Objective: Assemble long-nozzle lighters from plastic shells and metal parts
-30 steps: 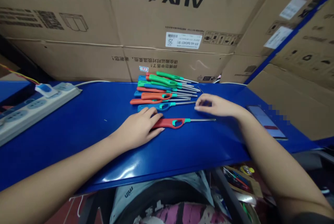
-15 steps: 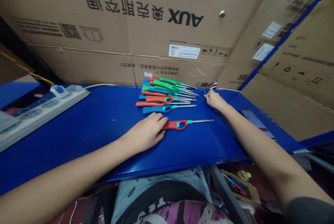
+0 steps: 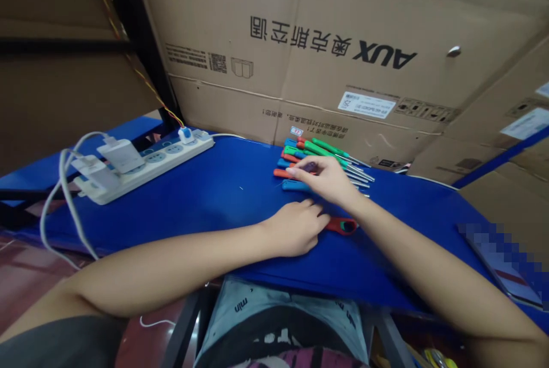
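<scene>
My left hand [image 3: 295,229] is closed around the handle of a red long-nosed lighter [image 3: 343,225] lying on the blue table; only its trigger-loop end shows past my fingers, and my right forearm hides its metal barrel. Over the group of lighters, my right hand [image 3: 328,180] pinches a slim tool with a dark purple handle [image 3: 311,167]. A faint thin shaft seems to point left from it; its tip is too fine to make out. Beneath and behind this hand lie several lighters in green, red and blue, including a blue lighter [image 3: 295,186] nearest me.
A white power strip [image 3: 171,156] with plugged-in chargers [image 3: 122,155] and cables stands at the left. A large cardboard box [image 3: 240,94] walls the table's back. A phone-like flat thing [image 3: 510,271], partly blurred out, lies at the right. A small label [image 3: 296,131] is behind the lighters.
My right hand has come left from beside the barrel tips to above the lighter handles, tool in hand. My left hand still grips the red lighter. The view has turned left.
</scene>
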Tool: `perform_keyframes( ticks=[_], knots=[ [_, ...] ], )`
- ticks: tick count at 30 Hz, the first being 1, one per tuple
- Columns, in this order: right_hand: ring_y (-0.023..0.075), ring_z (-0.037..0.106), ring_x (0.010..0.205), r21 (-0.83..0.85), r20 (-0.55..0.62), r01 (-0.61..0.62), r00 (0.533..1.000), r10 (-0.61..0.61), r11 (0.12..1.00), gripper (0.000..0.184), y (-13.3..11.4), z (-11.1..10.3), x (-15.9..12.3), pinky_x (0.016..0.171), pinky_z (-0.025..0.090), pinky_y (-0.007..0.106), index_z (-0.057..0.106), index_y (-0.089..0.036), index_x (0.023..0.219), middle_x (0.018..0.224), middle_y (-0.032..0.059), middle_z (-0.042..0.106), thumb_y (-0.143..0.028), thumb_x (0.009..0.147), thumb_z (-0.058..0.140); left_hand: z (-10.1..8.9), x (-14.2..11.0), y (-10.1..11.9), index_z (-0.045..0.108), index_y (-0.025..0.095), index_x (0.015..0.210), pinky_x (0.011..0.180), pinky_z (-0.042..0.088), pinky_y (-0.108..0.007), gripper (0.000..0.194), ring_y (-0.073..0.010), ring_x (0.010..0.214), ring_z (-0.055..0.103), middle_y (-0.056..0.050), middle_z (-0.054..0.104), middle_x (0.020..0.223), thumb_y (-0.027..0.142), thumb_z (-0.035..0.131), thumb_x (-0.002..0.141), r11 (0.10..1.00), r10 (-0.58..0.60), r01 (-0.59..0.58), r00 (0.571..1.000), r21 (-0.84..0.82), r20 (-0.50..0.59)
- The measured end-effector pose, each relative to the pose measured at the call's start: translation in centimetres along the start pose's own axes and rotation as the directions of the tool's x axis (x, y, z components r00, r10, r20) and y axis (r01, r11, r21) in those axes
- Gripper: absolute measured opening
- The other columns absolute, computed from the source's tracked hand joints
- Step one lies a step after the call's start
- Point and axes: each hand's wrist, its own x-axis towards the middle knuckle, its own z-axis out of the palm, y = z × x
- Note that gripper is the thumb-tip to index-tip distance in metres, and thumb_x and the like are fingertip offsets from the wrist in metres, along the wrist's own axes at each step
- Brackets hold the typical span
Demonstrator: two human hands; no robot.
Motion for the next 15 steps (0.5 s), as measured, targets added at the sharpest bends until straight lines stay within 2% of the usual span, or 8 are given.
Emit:
perform_keyframes(
  ticks=[3, 5, 9, 15],
  knots=[
    [0.0147, 0.058, 0.072, 0.047, 0.127, 0.094, 0.987, -0.1, 0.994, 0.043, 0.0, 3.0, 1.7, 0.07, 0.045, 0.029, 0.064, -0.018, 0.08, 0.08, 0.0037, 0.068, -0.058, 0.092, 0.055, 0.7, 0.2, -0.6, 0.06, 0.014, 0.126, 0.099, 0.049, -0.043, 0.037, -0.0302, 0.119, 0.057, -0.016, 0.062, 0.127, 0.015, 0.054, 0.089, 0.998, 0.03, -0.032, 0.999, -0.045, -0.045],
    [0.0136, 0.055, 0.07, 0.032, 0.178, 0.12, 0.976, -0.124, 0.992, 0.045, 0.3, 4.1, 2.9, 0.068, 0.044, 0.028, 0.061, -0.019, 0.08, 0.079, 0.0022, 0.065, -0.06, 0.095, 0.049, 0.8, 0.2, -0.9, 0.059, 0.015, 0.128, 0.102, 0.048, -0.043, 0.04, -0.0304, 0.121, 0.057, -0.016, 0.061, 0.131, 0.014, 0.055, 0.088, 0.997, 0.045, -0.048, 0.997, -0.055, -0.056],
    [0.0124, 0.049, 0.064, 0.052, 0.18, 0.129, 0.974, -0.137, 0.99, 0.044, 0.9, 5.2, 4.3, 0.06, 0.04, 0.027, 0.059, -0.019, 0.082, 0.078, 0.0008, 0.062, -0.059, 0.096, 0.047, 0.5, 0.2, -0.9, 0.062, 0.014, 0.125, 0.101, 0.05, -0.043, 0.039, -0.0316, 0.12, 0.058, -0.017, 0.064, 0.128, 0.014, 0.058, 0.086, 0.998, 0.045, -0.047, 0.999, -0.042, -0.029],
    [0.0122, 0.05, 0.067, 0.094, 0.295, 0.13, 0.943, -0.152, 0.987, 0.032, 0.8, 5.9, 4.3, 0.063, 0.043, 0.027, 0.06, -0.02, 0.089, 0.088, 0.0024, 0.065, -0.048, 0.098, 0.048, 0.6, 0.2, -1.0, 0.065, 0.009, 0.122, 0.101, 0.049, -0.045, 0.037, -0.0326, 0.116, 0.06, -0.019, 0.065, 0.128, 0.014, 0.056, 0.087, 0.997, 0.069, -0.07, 0.996, -0.021, -0.052]
  ],
)
